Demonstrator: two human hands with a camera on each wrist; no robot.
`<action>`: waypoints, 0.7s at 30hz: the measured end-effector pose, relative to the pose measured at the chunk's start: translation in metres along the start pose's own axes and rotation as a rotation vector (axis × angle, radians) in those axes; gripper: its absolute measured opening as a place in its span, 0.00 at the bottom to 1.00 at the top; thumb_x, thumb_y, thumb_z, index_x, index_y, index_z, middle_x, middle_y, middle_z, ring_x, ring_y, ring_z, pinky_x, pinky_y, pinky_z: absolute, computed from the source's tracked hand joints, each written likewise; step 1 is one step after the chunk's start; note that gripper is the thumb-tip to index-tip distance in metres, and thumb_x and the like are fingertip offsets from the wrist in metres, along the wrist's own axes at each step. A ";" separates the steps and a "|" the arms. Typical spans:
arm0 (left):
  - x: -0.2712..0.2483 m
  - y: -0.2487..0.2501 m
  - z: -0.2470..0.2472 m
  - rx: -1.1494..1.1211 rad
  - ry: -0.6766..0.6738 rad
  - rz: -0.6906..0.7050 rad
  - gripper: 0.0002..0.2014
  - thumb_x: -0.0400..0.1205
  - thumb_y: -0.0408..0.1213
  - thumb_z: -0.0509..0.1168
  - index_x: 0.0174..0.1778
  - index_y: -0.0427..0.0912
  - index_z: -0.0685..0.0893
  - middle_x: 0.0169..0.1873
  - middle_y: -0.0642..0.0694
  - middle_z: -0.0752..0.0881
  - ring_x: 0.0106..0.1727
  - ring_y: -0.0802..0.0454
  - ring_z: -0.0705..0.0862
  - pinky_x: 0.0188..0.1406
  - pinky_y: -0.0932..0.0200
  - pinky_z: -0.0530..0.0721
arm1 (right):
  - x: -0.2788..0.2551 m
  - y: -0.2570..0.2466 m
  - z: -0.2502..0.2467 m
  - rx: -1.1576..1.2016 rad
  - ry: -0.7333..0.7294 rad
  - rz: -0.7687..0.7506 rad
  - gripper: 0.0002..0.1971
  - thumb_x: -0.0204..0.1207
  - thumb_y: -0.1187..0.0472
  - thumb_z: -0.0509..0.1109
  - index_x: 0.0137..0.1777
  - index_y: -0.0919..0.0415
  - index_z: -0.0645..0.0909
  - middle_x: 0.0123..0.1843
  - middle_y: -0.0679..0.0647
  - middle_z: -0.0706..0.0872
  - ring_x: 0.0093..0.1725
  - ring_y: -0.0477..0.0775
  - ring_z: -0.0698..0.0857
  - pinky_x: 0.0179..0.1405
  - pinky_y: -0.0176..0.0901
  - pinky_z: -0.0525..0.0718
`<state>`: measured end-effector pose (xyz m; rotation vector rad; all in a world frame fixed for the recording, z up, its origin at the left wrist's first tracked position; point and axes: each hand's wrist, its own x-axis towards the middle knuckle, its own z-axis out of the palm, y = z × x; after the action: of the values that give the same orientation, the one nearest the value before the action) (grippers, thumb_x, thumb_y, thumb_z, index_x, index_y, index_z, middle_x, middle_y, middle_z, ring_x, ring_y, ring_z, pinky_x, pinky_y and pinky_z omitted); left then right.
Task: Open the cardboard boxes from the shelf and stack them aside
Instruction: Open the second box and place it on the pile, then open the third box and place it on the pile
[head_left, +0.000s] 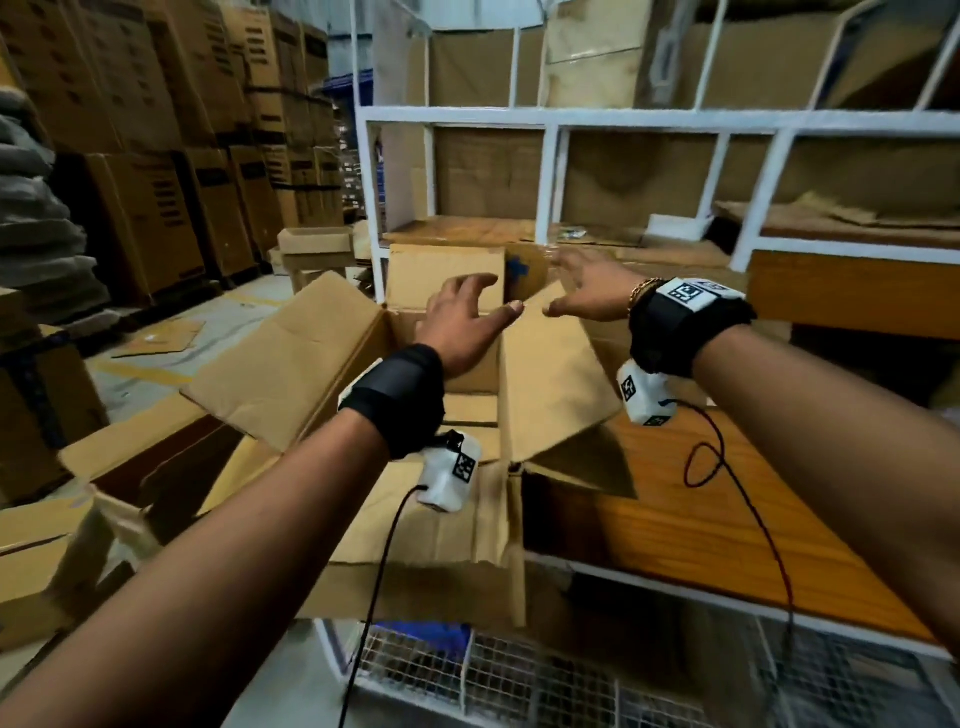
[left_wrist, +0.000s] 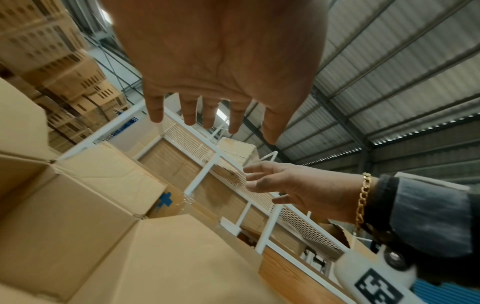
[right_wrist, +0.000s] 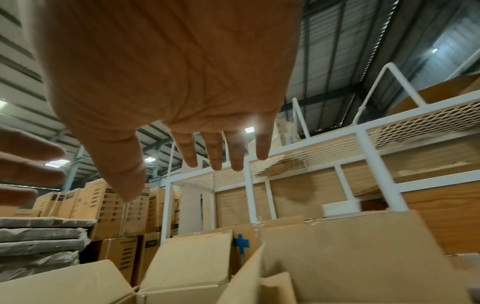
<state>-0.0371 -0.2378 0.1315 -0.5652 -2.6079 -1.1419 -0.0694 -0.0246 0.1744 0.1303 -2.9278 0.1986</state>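
Note:
An open cardboard box (head_left: 467, 405) stands in front of me at the left end of the white shelf (head_left: 550, 122), with its left flap (head_left: 291, 358), right flap (head_left: 550, 374) and far flap (head_left: 447, 278) spread out. My left hand (head_left: 483, 306) hovers over the box's far side, fingers straight and spread, holding nothing. My right hand (head_left: 576, 286) stretches past the right flap toward the shelf, also spread and empty. Behind the far flap stands another box with a blue cross mark (head_left: 519, 270). The left wrist view shows the left palm (left_wrist: 215, 82) and the right hand (left_wrist: 280, 185) above the box (left_wrist: 78, 226). The right palm (right_wrist: 182, 102) hangs over the flaps (right_wrist: 192, 261).
Tall stacks of cartons (head_left: 156, 130) fill the back left, with grey sacks (head_left: 41, 208) at the left edge. More cardboard boxes (head_left: 52, 545) lie low on my left. An orange wooden shelf board (head_left: 727, 519) runs to the right, with wire mesh (head_left: 519, 680) below. A small box (head_left: 311, 244) sits on the floor.

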 end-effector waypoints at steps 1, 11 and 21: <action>-0.002 0.014 0.010 0.007 -0.016 0.022 0.30 0.81 0.60 0.61 0.79 0.53 0.69 0.78 0.45 0.67 0.78 0.43 0.65 0.76 0.41 0.67 | -0.017 0.014 -0.005 0.000 0.001 0.035 0.43 0.73 0.41 0.73 0.84 0.51 0.59 0.85 0.58 0.60 0.82 0.64 0.63 0.78 0.59 0.67; -0.015 0.134 0.149 -0.067 -0.255 0.153 0.36 0.74 0.67 0.58 0.77 0.54 0.70 0.77 0.44 0.70 0.75 0.40 0.70 0.73 0.36 0.71 | -0.175 0.177 -0.004 -0.047 -0.052 0.329 0.42 0.72 0.35 0.69 0.84 0.47 0.59 0.84 0.55 0.62 0.80 0.62 0.66 0.73 0.60 0.70; -0.025 0.259 0.348 -0.081 -0.430 0.225 0.34 0.77 0.67 0.59 0.77 0.54 0.70 0.74 0.42 0.71 0.74 0.40 0.70 0.72 0.36 0.71 | -0.313 0.401 -0.015 0.051 -0.076 0.569 0.44 0.72 0.36 0.70 0.85 0.47 0.58 0.85 0.57 0.63 0.79 0.63 0.68 0.73 0.58 0.72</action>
<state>0.0771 0.1749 0.0593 -1.2069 -2.7492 -1.1609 0.1977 0.3967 0.0737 -0.7071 -2.9565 0.3563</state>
